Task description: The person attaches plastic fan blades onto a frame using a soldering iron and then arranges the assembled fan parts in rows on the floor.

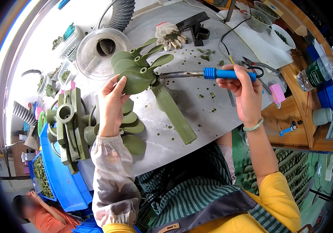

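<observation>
My left hand [113,101] pinches a rounded blade of a green bladed piece [137,75], which looks like a row of propellers with ring-shaped hubs. In my right hand [245,93] is a soldering iron [230,74] with a blue handle. Its metal tip reaches the base of the bladed piece, close to the upper end of a long flat green bar [174,114]. Whether the tip touches the bar or the propellers I cannot tell. More green propeller blades [134,128] lie beside my left wrist, next to a green assembly of bars and hubs [67,120].
A clear round cover [87,58] under a grey flexible hose [122,15] stands at the back left. Behind the work lie a stained glove [170,35] and a black bracket [197,29]. Pliers [257,64] and a plastic bottle [316,73] are rightward. Another person [50,219] sits lower left.
</observation>
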{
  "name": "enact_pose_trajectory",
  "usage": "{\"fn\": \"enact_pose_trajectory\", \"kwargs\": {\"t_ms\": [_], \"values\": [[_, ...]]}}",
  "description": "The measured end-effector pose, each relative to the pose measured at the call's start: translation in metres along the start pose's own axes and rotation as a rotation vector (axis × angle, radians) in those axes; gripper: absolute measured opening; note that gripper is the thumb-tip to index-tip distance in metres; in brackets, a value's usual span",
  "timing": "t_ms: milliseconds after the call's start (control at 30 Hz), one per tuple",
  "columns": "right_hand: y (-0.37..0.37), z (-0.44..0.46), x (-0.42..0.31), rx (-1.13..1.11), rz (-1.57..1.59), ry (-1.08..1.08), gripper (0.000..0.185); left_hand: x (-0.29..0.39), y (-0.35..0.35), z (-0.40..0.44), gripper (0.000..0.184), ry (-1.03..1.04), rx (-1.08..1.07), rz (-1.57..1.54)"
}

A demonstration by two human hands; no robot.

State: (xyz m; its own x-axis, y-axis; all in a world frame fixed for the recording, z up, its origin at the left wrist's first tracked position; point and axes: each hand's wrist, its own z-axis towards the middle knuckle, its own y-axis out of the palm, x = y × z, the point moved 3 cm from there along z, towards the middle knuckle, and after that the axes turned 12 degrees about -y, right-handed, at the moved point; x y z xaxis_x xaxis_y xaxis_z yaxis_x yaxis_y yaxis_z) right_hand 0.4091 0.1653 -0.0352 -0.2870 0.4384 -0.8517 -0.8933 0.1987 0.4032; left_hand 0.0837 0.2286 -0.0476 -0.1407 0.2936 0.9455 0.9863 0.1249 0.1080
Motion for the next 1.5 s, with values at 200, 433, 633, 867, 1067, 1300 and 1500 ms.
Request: {"fn": "enact_pose_trajectory", "kwargs": {"t_ms": [200, 433, 633, 867, 1067, 1300, 1500], "values": [[-0.002, -0.004, -0.002, -0.015, -0.007, 0.018, 0.027, 0.000, 0.001, 0.000, 0.026, -0.004, -0.002, -0.009], [0.001, -0.007, -0.010, 0.000, -0.030, 0.034, 0.028, 0.000, 0.000, 0.000, 0.026, -0.007, 0.006, -0.002], [0.000, -0.004, -0.006, 0.004, -0.029, 0.004, 0.028, 0.000, 0.001, 0.000, 0.025, -0.004, 0.011, 0.001], [-0.003, -0.001, -0.009, -0.001, -0.042, -0.023, 0.028, 0.002, 0.003, -0.003, 0.026, -0.002, 0.051, 0.039], [-0.014, 0.001, -0.023, 0.011, -0.098, -0.030, 0.027, 0.002, 0.003, -0.004, 0.026, -0.004, 0.047, 0.037], [-0.024, 0.001, -0.041, 0.025, -0.122, -0.048, 0.025, 0.004, 0.004, -0.004, 0.027, -0.014, 0.042, 0.058], [-0.014, 0.004, -0.055, -0.038, -0.155, -0.062, 0.025, 0.005, 0.002, -0.004, 0.029, -0.018, 0.022, 0.085]]}}
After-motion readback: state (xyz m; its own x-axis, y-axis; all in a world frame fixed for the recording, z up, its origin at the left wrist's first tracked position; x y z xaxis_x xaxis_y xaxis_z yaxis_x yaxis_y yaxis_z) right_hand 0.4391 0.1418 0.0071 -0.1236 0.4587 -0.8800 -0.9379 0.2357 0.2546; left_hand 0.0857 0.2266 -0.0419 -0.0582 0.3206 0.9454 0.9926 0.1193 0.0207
